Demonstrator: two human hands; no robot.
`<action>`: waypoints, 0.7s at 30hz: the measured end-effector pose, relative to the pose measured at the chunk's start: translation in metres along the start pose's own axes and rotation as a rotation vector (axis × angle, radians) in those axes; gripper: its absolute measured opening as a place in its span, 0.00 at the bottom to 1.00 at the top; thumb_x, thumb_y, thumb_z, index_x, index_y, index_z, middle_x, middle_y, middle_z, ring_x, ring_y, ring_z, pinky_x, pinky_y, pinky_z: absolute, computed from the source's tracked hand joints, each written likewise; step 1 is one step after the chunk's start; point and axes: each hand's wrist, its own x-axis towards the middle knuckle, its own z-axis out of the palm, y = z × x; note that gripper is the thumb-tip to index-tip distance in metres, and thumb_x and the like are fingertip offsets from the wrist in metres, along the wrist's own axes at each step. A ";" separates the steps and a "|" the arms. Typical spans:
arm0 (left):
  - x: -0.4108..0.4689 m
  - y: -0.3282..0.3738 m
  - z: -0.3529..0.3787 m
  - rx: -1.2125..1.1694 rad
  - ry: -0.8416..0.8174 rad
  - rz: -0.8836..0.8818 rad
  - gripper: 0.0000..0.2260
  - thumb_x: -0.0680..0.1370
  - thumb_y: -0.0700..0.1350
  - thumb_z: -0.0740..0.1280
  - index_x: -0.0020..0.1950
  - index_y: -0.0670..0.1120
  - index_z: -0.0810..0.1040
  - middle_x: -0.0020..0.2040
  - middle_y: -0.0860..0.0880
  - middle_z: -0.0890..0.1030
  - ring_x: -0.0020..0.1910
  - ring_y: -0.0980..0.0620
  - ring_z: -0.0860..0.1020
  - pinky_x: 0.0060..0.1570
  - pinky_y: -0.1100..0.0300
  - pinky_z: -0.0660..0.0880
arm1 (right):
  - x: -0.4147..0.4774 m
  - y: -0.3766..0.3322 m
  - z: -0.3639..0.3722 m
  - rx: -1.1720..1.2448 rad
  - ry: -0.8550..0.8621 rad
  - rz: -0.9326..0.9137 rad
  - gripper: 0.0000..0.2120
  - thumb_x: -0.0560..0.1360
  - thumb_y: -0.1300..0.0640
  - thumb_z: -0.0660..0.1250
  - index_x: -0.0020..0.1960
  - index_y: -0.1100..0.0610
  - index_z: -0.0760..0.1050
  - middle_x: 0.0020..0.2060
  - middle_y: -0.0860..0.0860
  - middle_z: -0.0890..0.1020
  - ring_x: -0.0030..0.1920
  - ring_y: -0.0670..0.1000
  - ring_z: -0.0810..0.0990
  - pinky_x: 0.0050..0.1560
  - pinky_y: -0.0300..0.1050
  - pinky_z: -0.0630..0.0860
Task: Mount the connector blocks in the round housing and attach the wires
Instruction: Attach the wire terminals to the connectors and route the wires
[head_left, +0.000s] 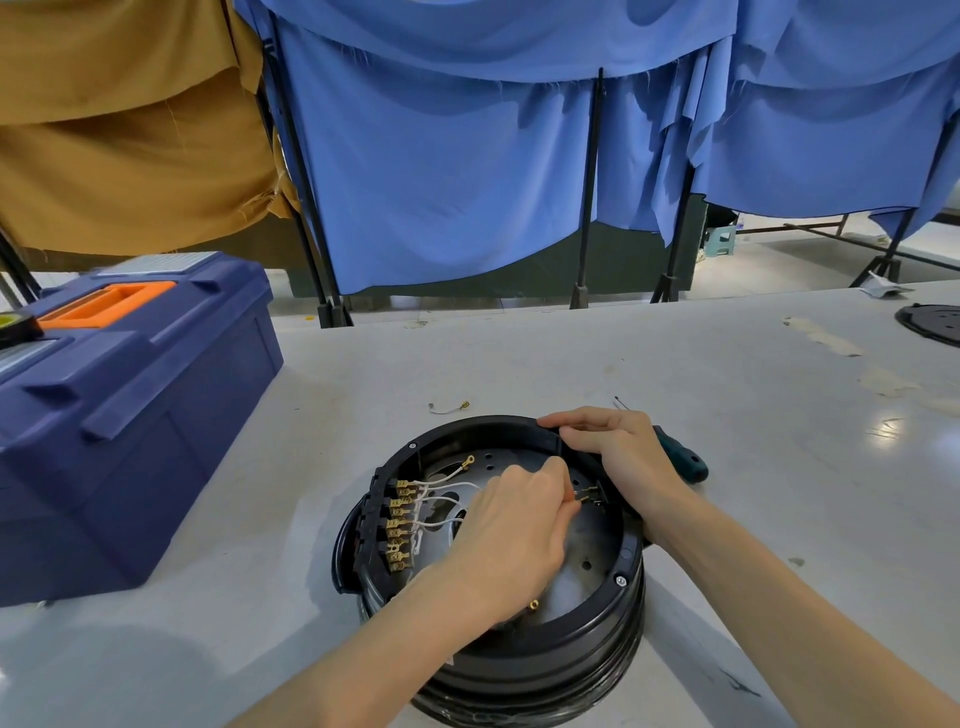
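Note:
The round black housing (519, 670) stands on the table with its open side up. Along its left inner wall sits a black connector block (370, 525) lined with several brass terminals (400, 525), with white wires (447, 488) running from them. My left hand (514, 530) reaches inside and pinches a small wire terminal (577, 498) next to a small connector block (597, 493) at the right inner wall. My right hand (618, 457) grips the housing's far right rim. One ring-ended white wire (457, 467) lies loose inside.
A blue toolbox (119, 415) with an orange handle stands at the left. Behind my right hand lies a green-handled screwdriver (685, 460). A loose short wire (449, 408) lies beyond the housing. A black round plate (935, 322) sits at the far right edge. Blue and brown cloths hang behind.

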 end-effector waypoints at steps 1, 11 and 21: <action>0.000 0.000 0.000 0.005 -0.001 0.001 0.08 0.83 0.48 0.58 0.53 0.44 0.71 0.44 0.41 0.80 0.41 0.41 0.79 0.49 0.46 0.74 | 0.000 0.000 0.000 0.001 0.002 0.005 0.12 0.77 0.70 0.63 0.48 0.60 0.85 0.43 0.53 0.87 0.46 0.49 0.84 0.46 0.38 0.80; 0.001 0.000 0.001 0.053 0.027 0.016 0.08 0.82 0.49 0.58 0.53 0.45 0.72 0.43 0.43 0.81 0.43 0.43 0.78 0.48 0.46 0.73 | 0.001 0.001 0.000 0.002 -0.002 0.004 0.12 0.76 0.69 0.64 0.47 0.59 0.85 0.43 0.53 0.87 0.43 0.47 0.85 0.40 0.34 0.79; 0.003 0.005 0.001 0.224 0.061 0.022 0.10 0.83 0.50 0.56 0.57 0.45 0.71 0.50 0.43 0.79 0.50 0.40 0.76 0.42 0.51 0.66 | 0.002 0.003 0.000 0.024 -0.010 0.012 0.13 0.76 0.70 0.63 0.46 0.59 0.85 0.41 0.54 0.87 0.42 0.49 0.85 0.40 0.38 0.80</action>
